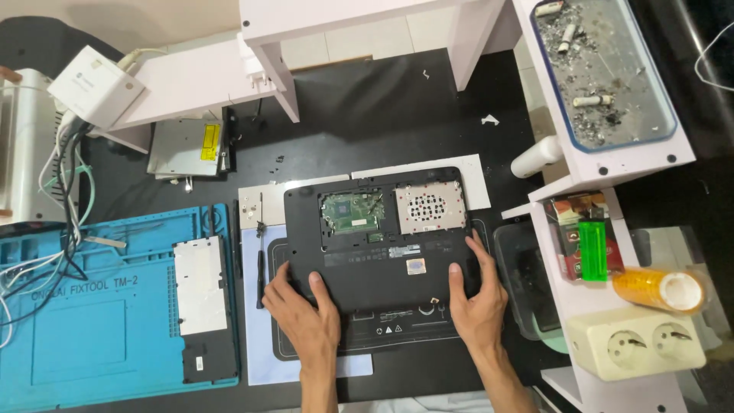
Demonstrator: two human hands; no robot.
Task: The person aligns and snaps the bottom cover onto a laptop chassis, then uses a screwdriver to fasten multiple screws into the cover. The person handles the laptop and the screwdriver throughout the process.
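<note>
While both palms press flat with fingers spread, gripping nothing, the left hand (304, 315) and right hand (475, 294) rest on the near edge of an upturned black laptop (382, 248) lying on a black desk (382, 107). Its green circuit board (351, 212) shows uncovered. A screwdriver (261, 260) lies just left, beside a blue repair mat (84, 321) bearing the removed cover panel (202, 302).
</note>
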